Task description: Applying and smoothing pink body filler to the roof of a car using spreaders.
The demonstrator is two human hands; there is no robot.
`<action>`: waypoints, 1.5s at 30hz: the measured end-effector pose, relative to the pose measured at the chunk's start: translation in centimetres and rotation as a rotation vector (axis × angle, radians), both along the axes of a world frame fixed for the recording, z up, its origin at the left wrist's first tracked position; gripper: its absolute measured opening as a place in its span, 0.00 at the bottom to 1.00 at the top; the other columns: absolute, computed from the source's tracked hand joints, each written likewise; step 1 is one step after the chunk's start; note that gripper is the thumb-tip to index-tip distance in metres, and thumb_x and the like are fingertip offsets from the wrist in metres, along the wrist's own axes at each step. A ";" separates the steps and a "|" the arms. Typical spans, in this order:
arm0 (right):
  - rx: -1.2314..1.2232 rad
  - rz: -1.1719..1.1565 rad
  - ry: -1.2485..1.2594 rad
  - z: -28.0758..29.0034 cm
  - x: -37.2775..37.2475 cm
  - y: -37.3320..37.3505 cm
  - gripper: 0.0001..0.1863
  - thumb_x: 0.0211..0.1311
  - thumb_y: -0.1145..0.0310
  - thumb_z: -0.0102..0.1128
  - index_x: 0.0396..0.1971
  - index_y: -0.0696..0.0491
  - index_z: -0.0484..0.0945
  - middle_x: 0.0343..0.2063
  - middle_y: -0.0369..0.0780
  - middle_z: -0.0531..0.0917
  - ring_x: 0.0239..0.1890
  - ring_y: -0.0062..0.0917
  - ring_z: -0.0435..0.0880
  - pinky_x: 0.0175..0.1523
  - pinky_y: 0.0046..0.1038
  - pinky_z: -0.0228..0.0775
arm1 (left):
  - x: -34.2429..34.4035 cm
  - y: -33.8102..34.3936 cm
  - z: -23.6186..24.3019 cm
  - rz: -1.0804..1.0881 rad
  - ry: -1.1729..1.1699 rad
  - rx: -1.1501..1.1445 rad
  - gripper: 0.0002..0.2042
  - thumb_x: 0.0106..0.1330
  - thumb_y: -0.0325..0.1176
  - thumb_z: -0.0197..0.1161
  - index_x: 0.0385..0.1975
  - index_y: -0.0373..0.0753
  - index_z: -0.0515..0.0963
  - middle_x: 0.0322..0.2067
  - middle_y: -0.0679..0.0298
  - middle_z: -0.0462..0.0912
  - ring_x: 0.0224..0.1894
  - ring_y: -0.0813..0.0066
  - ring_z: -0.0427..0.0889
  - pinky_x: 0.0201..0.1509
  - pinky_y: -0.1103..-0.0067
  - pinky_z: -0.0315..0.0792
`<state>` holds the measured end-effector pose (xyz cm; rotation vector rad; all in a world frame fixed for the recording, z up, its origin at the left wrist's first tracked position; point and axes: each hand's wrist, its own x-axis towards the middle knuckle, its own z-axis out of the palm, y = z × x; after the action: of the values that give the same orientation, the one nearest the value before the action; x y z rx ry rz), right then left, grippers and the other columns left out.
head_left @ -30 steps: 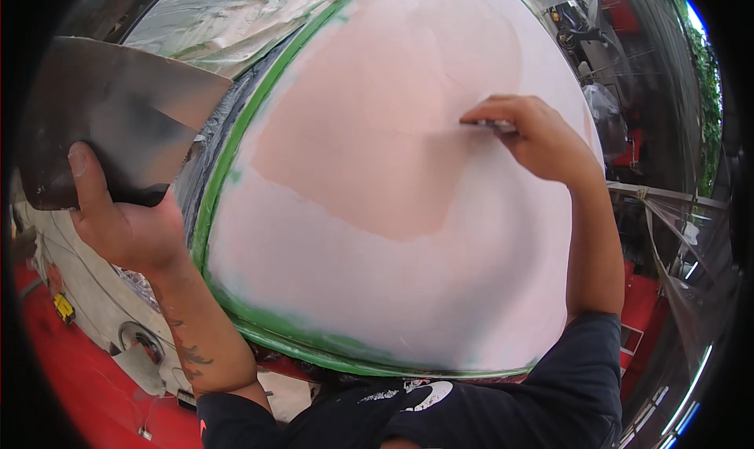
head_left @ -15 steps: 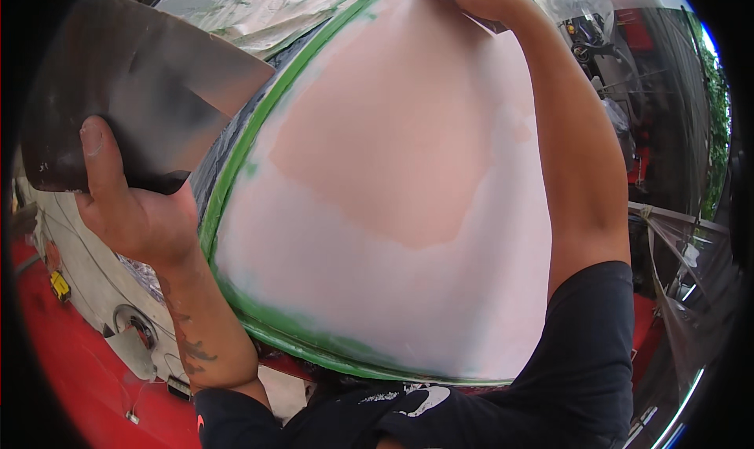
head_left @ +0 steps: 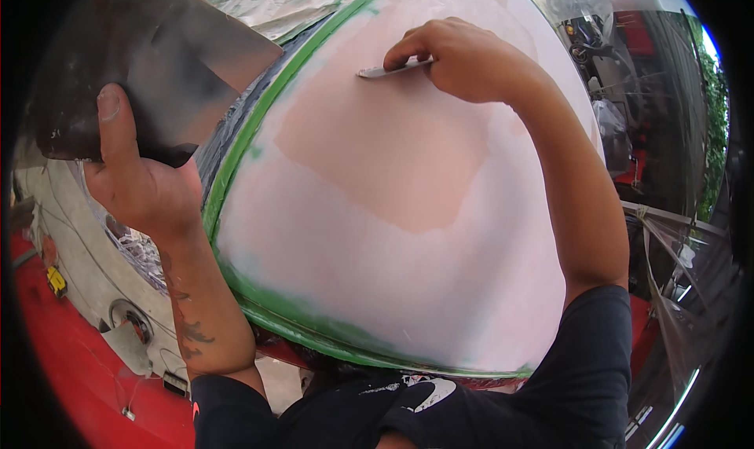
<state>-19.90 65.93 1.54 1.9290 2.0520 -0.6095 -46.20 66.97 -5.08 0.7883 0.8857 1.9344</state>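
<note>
My left hand (head_left: 145,194) grips a dark, flat board (head_left: 86,64) at its lower edge, thumb over the face. Grey and pinkish patches mark the board. Held in the bent fingers of my right hand (head_left: 463,60) is a thin flat spreader (head_left: 393,69), seen nearly edge-on; its far end meets or hovers just over the panel, I cannot tell which. Beneath lies a large curved car panel (head_left: 330,268), whitish, with a broad beige-pink patch (head_left: 393,166) in its middle. Green masking tape (head_left: 255,131) runs along its left and near edges.
Crumpled plastic sheeting (head_left: 267,5) covers the area beyond the tape. To the lower left are a red surface (head_left: 86,386), a small yellow object (head_left: 56,282) and a round disc-like part (head_left: 129,321). Clear bags (head_left: 613,131) and a bar with draped plastic (head_left: 667,221) stand on the right.
My right hand has come from the panel's far end toward me and to the left, with the spreader turned edge-on. My left hand and the board have shifted slightly up and right.
</note>
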 end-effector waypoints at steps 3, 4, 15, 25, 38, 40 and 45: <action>0.033 0.088 -0.026 0.1 0.2 -2.5 0.29 0.38 0.86 0.44 0.41 0.49 0.82 0.41 0.36 0.82 0.48 0.32 0.76 0.55 0.33 0.65 | -0.1 -0.1 0.2 -0.023 0.006 0.013 0.20 0.62 0.35 0.63 0.49 0.28 0.74 0.48 0.56 0.79 0.48 0.65 0.80 0.51 0.71 0.76; 0.041 0.128 -0.024 0.2 0.1 -3.3 0.29 0.37 0.86 0.45 0.40 0.49 0.82 0.41 0.35 0.82 0.48 0.32 0.76 0.54 0.33 0.65 | -0.1 0.0 0.2 -0.025 0.008 0.014 0.20 0.62 0.35 0.63 0.49 0.28 0.74 0.48 0.56 0.79 0.48 0.65 0.80 0.51 0.71 0.76; 0.140 0.115 -0.014 1.2 0.2 -11.6 0.26 0.36 0.85 0.56 0.40 0.45 0.82 0.42 0.29 0.83 0.50 0.23 0.78 0.47 0.33 0.62 | -0.9 0.5 -0.6 0.046 0.131 0.080 0.18 0.66 0.36 0.60 0.49 0.27 0.74 0.50 0.51 0.77 0.47 0.65 0.80 0.48 0.75 0.79; 0.156 -0.066 0.061 1.9 2.7 -11.8 0.21 0.45 0.82 0.53 0.42 0.51 0.81 0.38 0.38 0.83 0.45 0.35 0.80 0.48 0.36 0.68 | -1.3 0.1 -0.5 0.032 0.121 0.056 0.19 0.65 0.37 0.61 0.46 0.24 0.75 0.47 0.53 0.78 0.47 0.68 0.80 0.47 0.74 0.79; 0.165 -0.623 0.067 -1.2 10.5 -1.2 0.20 0.50 0.78 0.43 0.41 0.59 0.81 0.27 0.44 0.82 0.29 0.30 0.78 0.38 0.30 0.70 | -1.0 0.1 -0.9 0.029 0.141 0.035 0.21 0.63 0.36 0.63 0.49 0.26 0.73 0.48 0.54 0.78 0.46 0.65 0.81 0.46 0.72 0.79; 0.180 -0.604 0.093 -1.0 8.4 -2.3 0.19 0.49 0.78 0.45 0.40 0.59 0.81 0.25 0.41 0.81 0.26 0.24 0.77 0.33 0.27 0.69 | -1.5 0.2 -1.4 0.013 0.193 0.052 0.21 0.63 0.36 0.63 0.49 0.26 0.73 0.48 0.54 0.78 0.46 0.65 0.81 0.46 0.72 0.79; 0.206 -0.370 0.016 -1.6 3.3 -4.2 0.21 0.47 0.78 0.46 0.43 0.57 0.81 0.34 0.47 0.84 0.37 0.34 0.81 0.47 0.30 0.71 | -0.6 -0.1 -0.7 -0.002 -0.020 0.036 0.20 0.63 0.34 0.63 0.49 0.26 0.73 0.48 0.55 0.78 0.47 0.65 0.81 0.48 0.71 0.78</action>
<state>-16.60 61.71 -0.06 2.4594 1.8394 -0.5045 -46.85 66.84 -5.75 0.7891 0.8396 1.9575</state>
